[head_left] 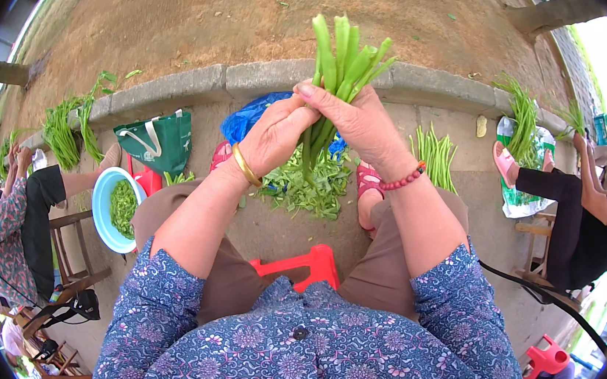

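Both hands hold one bunch of thick, light green leafy-vegetable stems [347, 59], raised in front of me with the cut ends fanning upward. My left hand [274, 134], with a gold bangle at the wrist, is closed around the lower left side of the bunch. My right hand [361, 124], wearing a red bead bracelet, wraps it from the right, and the thumbs come close together. Below them a heap of chopped greens [311, 188] lies on the ground between my feet, partly hidden by the bunch. More long green stems [434, 159] lie to the right.
A blue plastic bag [246, 118] sits by the stone curb [267, 80]. Left are a green tote bag [175, 148] and a light blue basin [99, 205] of chopped greens. A red stool [322, 259] shows between my knees. People with greens sit on both sides.
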Action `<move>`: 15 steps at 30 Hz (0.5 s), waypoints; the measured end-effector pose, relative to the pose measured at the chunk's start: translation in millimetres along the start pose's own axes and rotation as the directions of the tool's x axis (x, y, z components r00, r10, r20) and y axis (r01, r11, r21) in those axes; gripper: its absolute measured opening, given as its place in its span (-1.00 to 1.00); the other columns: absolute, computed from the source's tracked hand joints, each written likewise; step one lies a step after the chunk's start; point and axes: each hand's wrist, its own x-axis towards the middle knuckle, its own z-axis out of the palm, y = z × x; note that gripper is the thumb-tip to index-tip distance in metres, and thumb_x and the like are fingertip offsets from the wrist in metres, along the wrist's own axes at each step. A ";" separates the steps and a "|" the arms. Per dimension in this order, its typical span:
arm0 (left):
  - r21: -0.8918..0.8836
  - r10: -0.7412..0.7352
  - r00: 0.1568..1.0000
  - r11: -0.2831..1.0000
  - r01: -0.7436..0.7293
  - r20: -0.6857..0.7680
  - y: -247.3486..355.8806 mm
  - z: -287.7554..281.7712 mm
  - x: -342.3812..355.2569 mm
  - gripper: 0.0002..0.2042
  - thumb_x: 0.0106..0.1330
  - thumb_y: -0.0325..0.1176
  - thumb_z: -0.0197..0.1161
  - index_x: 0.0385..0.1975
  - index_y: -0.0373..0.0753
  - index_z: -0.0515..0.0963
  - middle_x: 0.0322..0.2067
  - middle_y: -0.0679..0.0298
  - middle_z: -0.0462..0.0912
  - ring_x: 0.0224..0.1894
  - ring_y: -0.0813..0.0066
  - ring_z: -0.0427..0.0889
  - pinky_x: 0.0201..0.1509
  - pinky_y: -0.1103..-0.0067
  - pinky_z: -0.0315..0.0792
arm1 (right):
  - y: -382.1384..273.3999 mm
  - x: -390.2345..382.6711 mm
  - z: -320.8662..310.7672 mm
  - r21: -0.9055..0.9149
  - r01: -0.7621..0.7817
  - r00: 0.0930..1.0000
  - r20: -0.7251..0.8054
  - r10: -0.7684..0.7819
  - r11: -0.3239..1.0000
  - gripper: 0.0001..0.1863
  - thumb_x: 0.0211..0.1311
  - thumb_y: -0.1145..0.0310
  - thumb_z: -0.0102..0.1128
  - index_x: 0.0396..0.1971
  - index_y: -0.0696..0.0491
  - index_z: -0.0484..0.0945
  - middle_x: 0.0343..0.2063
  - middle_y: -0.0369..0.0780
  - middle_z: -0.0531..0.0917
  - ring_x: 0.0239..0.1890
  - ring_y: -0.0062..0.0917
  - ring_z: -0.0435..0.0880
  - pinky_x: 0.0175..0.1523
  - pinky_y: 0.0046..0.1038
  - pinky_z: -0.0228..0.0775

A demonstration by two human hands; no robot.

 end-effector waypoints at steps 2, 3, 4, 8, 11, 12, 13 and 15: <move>-0.108 -0.075 0.997 0.991 0.076 0.014 -5.6 -2.9 1.7 -0.71 0.32 -0.41 -0.09 -0.10 -0.44 0.47 -0.07 0.11 0.52 -0.07 0.38 0.50 0.04 0.53 0.33 | -4.1 -1.7 0.3 -0.049 -0.004 0.999 0.039 0.006 0.999 -0.64 0.20 0.09 0.25 -0.32 0.12 0.57 -0.40 -0.32 0.60 -0.31 -0.68 0.51 -0.23 -0.56 0.40; -0.124 -0.037 0.999 0.992 0.039 0.012 -16.7 -4.4 1.1 -0.71 0.33 -0.39 -0.10 -0.07 -0.40 0.45 -0.13 0.13 0.53 -0.15 0.40 0.52 -0.02 0.53 0.37 | -6.5 -2.0 2.4 -0.069 -0.004 0.998 0.066 0.008 0.998 -0.62 0.21 0.06 0.24 -0.33 0.13 0.57 -0.41 -0.31 0.60 -0.30 -0.68 0.50 -0.22 -0.56 0.40; -0.139 0.000 1.000 0.990 0.001 0.010 -28.6 -5.9 0.1 -0.70 0.34 -0.36 -0.11 -0.04 -0.36 0.43 -0.19 0.16 0.54 -0.22 0.42 0.53 -0.09 0.53 0.41 | -8.0 -1.1 3.7 -0.121 0.013 0.996 0.087 -0.003 0.993 -0.59 0.22 0.03 0.21 -0.33 0.14 0.57 -0.42 -0.29 0.61 -0.31 -0.68 0.52 -0.24 -0.56 0.41; -0.384 -0.040 0.995 0.920 0.073 0.093 -11.4 10.1 -4.4 -0.72 0.34 -0.33 -0.09 -0.05 -0.30 0.39 -0.26 0.17 0.53 -0.31 0.40 0.57 -0.17 0.44 0.50 | -4.0 0.4 -10.6 -0.227 -0.048 0.987 0.136 0.081 0.973 -0.52 0.25 -0.06 0.13 -0.35 0.15 0.57 -0.47 -0.25 0.61 -0.39 -0.65 0.57 -0.33 -0.57 0.44; -0.575 -0.133 0.982 0.796 0.189 0.137 2.3 15.2 -7.5 -0.75 0.34 -0.28 -0.03 -0.11 -0.28 0.40 -0.33 0.21 0.53 -0.34 0.42 0.56 -0.20 0.40 0.52 | -8.4 -1.8 -13.6 -0.148 -0.119 0.964 0.219 0.150 0.982 -0.52 0.28 -0.06 0.09 -0.28 0.13 0.55 -0.44 -0.30 0.57 -0.38 -0.69 0.49 -0.34 -0.59 0.33; -0.588 -0.136 0.982 0.786 0.188 0.132 7.5 15.3 -8.8 -0.76 0.31 -0.28 0.07 -0.13 -0.28 0.40 -0.38 0.26 0.52 -0.40 0.45 0.55 -0.28 0.44 0.53 | -10.4 -2.2 -12.1 -0.122 -0.117 0.960 0.241 0.144 0.986 -0.53 0.28 -0.05 0.09 -0.26 0.13 0.55 -0.43 -0.32 0.56 -0.38 -0.70 0.48 -0.35 -0.60 0.31; -0.561 -0.147 0.980 0.803 0.198 0.136 6.7 13.2 -9.3 -0.77 0.31 -0.29 0.08 -0.14 -0.28 0.42 -0.38 0.26 0.53 -0.41 0.46 0.56 -0.29 0.47 0.53 | -12.5 -2.8 -10.9 -0.096 -0.116 0.955 0.264 0.138 0.989 -0.54 0.29 -0.05 0.09 -0.24 0.12 0.54 -0.42 -0.33 0.55 -0.37 -0.71 0.46 -0.36 -0.61 0.28; -0.505 -0.165 0.975 0.835 0.218 0.149 6.2 8.9 -8.8 -0.78 0.31 -0.31 0.12 -0.15 -0.27 0.44 -0.38 0.27 0.55 -0.43 0.47 0.58 -0.32 0.52 0.53 | -15.3 -3.6 -9.4 -0.067 -0.075 0.957 0.277 0.091 0.995 -0.56 0.29 -0.02 0.10 -0.23 0.12 0.54 -0.43 -0.33 0.55 -0.40 -0.71 0.49 -0.42 -0.63 0.29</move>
